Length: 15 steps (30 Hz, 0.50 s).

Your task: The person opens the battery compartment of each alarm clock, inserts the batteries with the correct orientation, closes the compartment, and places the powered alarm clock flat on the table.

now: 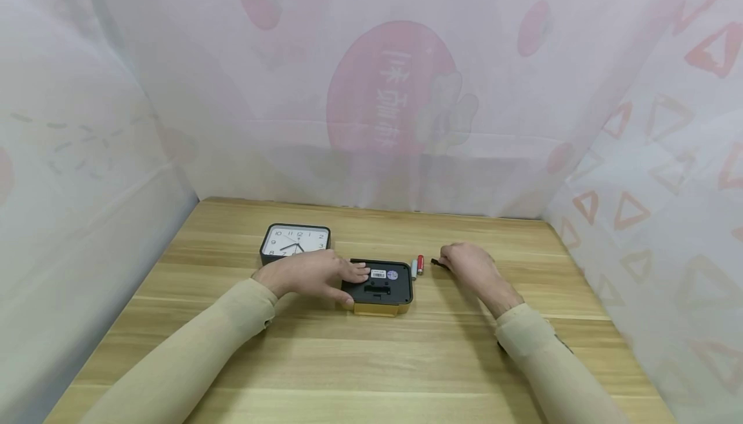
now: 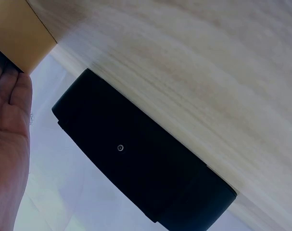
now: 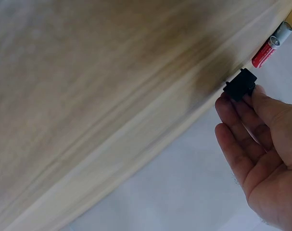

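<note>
A gold-sided clock (image 1: 377,308) lies with its black back up, a label, a round sticker and an uncovered battery slot (image 1: 377,290) showing. My left hand (image 1: 313,275) rests on its left part, fingers laid out over the back and thumb at the near left corner. To the right of it, my right hand (image 1: 471,268) pinches a small black battery cover (image 3: 240,84) between thumb and fingertips, close over the table. Between that hand and the clock lie a red battery (image 1: 420,264) and a pale battery (image 1: 414,269), side by side.
A square black-framed clock (image 1: 296,240) with a white dial sits face up behind my left wrist. The wooden table (image 1: 371,359) ends at printed cloth walls (image 1: 400,179) at the back and on both sides.
</note>
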Each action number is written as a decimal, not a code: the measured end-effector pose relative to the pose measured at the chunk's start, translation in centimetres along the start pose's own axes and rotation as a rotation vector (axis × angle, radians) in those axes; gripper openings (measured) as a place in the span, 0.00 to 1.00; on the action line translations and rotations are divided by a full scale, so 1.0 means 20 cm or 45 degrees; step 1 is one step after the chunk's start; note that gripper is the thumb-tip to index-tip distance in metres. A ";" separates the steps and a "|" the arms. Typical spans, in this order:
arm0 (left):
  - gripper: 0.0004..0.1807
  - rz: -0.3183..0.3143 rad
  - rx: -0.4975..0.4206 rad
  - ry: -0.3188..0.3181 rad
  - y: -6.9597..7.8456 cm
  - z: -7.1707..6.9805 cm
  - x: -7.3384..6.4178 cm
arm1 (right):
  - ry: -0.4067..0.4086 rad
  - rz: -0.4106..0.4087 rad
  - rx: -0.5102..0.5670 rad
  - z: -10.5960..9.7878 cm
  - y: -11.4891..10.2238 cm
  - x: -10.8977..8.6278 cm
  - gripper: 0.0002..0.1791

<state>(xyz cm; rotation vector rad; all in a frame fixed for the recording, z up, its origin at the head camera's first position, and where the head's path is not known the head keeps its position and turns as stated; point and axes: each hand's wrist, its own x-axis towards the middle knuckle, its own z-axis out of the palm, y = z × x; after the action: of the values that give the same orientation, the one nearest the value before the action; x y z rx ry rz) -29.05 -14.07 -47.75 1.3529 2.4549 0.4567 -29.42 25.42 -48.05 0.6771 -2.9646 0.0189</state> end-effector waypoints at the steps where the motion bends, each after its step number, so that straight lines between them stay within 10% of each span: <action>1: 0.40 -0.001 -0.001 0.000 0.00 0.00 0.00 | -0.005 -0.002 -0.004 0.00 0.00 0.00 0.11; 15: 0.40 0.004 0.012 -0.004 0.00 0.00 -0.01 | -0.094 0.006 0.044 0.01 -0.01 -0.02 0.09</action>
<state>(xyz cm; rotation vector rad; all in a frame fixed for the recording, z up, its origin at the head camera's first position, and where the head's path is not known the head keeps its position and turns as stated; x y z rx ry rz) -29.01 -14.16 -47.66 1.3599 2.4560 0.4445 -28.94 25.35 -48.29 0.6900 -3.0429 0.0465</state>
